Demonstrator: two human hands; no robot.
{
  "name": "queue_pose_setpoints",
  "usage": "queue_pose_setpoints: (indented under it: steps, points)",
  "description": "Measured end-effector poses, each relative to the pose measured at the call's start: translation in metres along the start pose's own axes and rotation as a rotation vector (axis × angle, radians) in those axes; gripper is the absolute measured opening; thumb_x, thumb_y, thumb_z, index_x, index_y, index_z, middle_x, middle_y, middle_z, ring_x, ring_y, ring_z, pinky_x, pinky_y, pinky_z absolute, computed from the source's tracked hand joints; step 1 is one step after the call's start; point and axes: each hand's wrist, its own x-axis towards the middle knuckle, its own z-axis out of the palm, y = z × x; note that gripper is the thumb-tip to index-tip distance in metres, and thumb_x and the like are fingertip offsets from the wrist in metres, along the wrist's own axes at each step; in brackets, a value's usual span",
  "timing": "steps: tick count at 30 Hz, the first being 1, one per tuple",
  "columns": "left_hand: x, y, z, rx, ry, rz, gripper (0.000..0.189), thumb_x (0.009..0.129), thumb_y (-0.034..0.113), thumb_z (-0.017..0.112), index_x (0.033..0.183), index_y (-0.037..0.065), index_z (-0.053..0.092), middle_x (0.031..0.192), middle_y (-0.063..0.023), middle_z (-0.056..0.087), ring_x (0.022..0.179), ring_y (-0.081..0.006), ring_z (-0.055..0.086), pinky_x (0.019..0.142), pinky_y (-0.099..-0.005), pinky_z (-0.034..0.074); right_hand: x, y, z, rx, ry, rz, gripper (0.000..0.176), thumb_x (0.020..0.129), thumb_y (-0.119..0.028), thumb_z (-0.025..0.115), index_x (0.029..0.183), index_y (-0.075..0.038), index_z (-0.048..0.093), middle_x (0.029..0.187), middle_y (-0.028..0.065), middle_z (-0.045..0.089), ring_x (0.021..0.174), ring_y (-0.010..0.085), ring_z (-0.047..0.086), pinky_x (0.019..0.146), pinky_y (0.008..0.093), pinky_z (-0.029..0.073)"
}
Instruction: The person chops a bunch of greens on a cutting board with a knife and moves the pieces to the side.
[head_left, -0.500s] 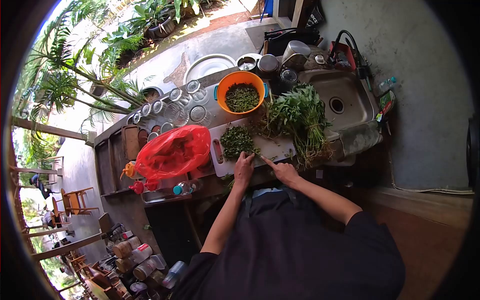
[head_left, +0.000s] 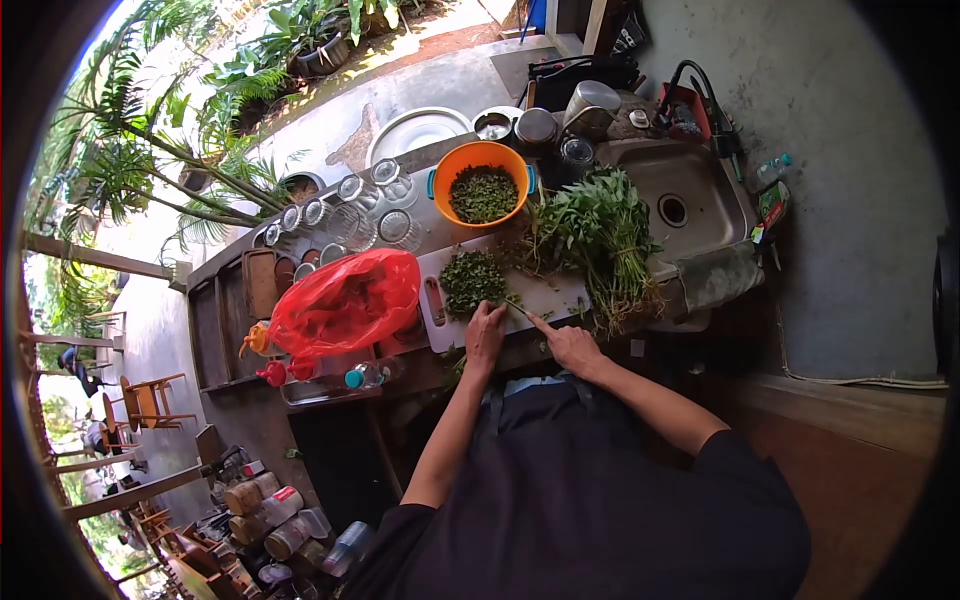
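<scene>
My right hand grips a knife, its forefinger stretched along the back towards the blade. The blade points up and left over the front of the white cutting board. Close by the tip, my left hand is closed at the board's front edge, with a few green sprigs at its fingers; most of what it pinches is hidden. A pile of chopped leafy greens lies just beyond it. A large bunch of uncut greens, roots towards me, rests over the board's right end.
Behind the board stands an orange colander with chopped greens inside. A red plastic bag and several glass jars are to the left. The steel sink lies right, with a black faucet.
My right hand has shifted slightly down, and more of the knife blade shows. My left hand has moved a little left and down. The greens look much the same.
</scene>
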Motion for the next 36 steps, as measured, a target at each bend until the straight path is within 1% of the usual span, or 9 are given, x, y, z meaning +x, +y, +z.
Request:
queue_pose_setpoints:
  steps: [2,5,15,21,23,26,30,33,36]
  points:
    - [0.001,-0.002,0.003,-0.002,-0.007,0.011,0.025,0.085,0.006,0.063,0.108,0.009,0.072,0.099,-0.0117,0.062,0.092,-0.0318,0.064,0.077,-0.0422,0.052,-0.001,-0.003,-0.005,0.027,-0.045,0.020,0.079,0.088,-0.009,0.049,0.155,-0.039,0.019,0.074,0.0223,0.065,0.069,0.0428,0.065,0.069,0.0553,0.055]
    - [0.001,0.001,0.001,-0.017,-0.008,0.010,0.025,0.084,0.005,0.063,0.107,0.009,0.072,0.100,-0.0116,0.063,0.093,-0.0316,0.064,0.078,-0.0421,0.052,-0.002,-0.003,-0.009,0.034,-0.051,0.030,0.079,0.087,-0.008,0.049,0.155,-0.038,0.021,0.076,0.0229,0.066,0.071,0.0433,0.066,0.072,0.0554,0.054]
    - [0.002,0.002,0.004,-0.043,-0.018,-0.010,0.025,0.083,0.003,0.064,0.106,0.006,0.072,0.098,-0.0114,0.062,0.093,-0.0313,0.064,0.080,-0.0414,0.052,0.001,-0.014,-0.016,-0.050,-0.067,0.046,0.081,0.086,-0.004,0.047,0.155,-0.038,0.022,0.075,0.0222,0.066,0.071,0.0416,0.067,0.071,0.0535,0.055]
    - [0.002,0.003,0.004,-0.039,-0.023,-0.015,0.026,0.083,0.004,0.064,0.107,0.007,0.072,0.098,-0.0117,0.062,0.093,-0.0318,0.064,0.079,-0.0417,0.052,0.009,0.000,0.001,-0.005,-0.054,0.013,0.081,0.087,-0.007,0.048,0.155,-0.040,0.019,0.073,0.0214,0.065,0.069,0.0417,0.067,0.068,0.0534,0.055]
    - [0.002,0.006,0.003,-0.040,-0.018,-0.022,0.026,0.083,0.004,0.064,0.108,0.008,0.072,0.098,-0.0121,0.062,0.092,-0.0321,0.064,0.078,-0.0418,0.052,0.011,0.003,0.009,0.018,-0.062,0.044,0.084,0.087,-0.011,0.053,0.155,-0.043,0.015,0.077,0.0220,0.067,0.074,0.0418,0.068,0.072,0.0542,0.055]
    - [0.002,0.002,0.006,-0.049,-0.001,-0.005,0.026,0.084,0.005,0.064,0.108,0.008,0.073,0.098,-0.0125,0.062,0.090,-0.0325,0.064,0.077,-0.0421,0.052,0.013,0.009,0.021,0.044,-0.027,0.035,0.085,0.087,-0.012,0.052,0.155,-0.044,0.012,0.076,0.0221,0.066,0.073,0.0422,0.068,0.069,0.0549,0.056]
    - [0.002,0.007,0.006,-0.063,0.002,-0.024,0.025,0.084,0.005,0.064,0.108,0.008,0.073,0.098,-0.0128,0.061,0.089,-0.0327,0.065,0.077,-0.0423,0.052,0.013,0.019,0.031,0.065,0.018,-0.017,0.085,0.088,-0.012,0.052,0.155,-0.043,0.011,0.075,0.0216,0.066,0.071,0.0419,0.068,0.068,0.0546,0.056]
    - [0.001,0.006,0.005,-0.036,-0.003,-0.038,0.025,0.084,0.006,0.065,0.108,0.008,0.073,0.097,-0.0131,0.061,0.089,-0.0328,0.065,0.077,-0.0422,0.052,0.010,0.019,0.031,0.025,0.027,-0.042,0.084,0.090,-0.011,0.051,0.156,-0.041,0.009,0.073,0.0222,0.066,0.067,0.0416,0.066,0.064,0.0544,0.055]
    - [0.002,0.007,0.005,-0.033,-0.008,-0.049,0.024,0.085,0.006,0.065,0.107,0.008,0.073,0.097,-0.0133,0.061,0.089,-0.0327,0.065,0.077,-0.0420,0.052,0.003,0.018,0.022,-0.019,-0.033,-0.009,0.083,0.090,-0.011,0.051,0.156,-0.040,0.009,0.074,0.0222,0.066,0.067,0.0413,0.066,0.065,0.0540,0.056]
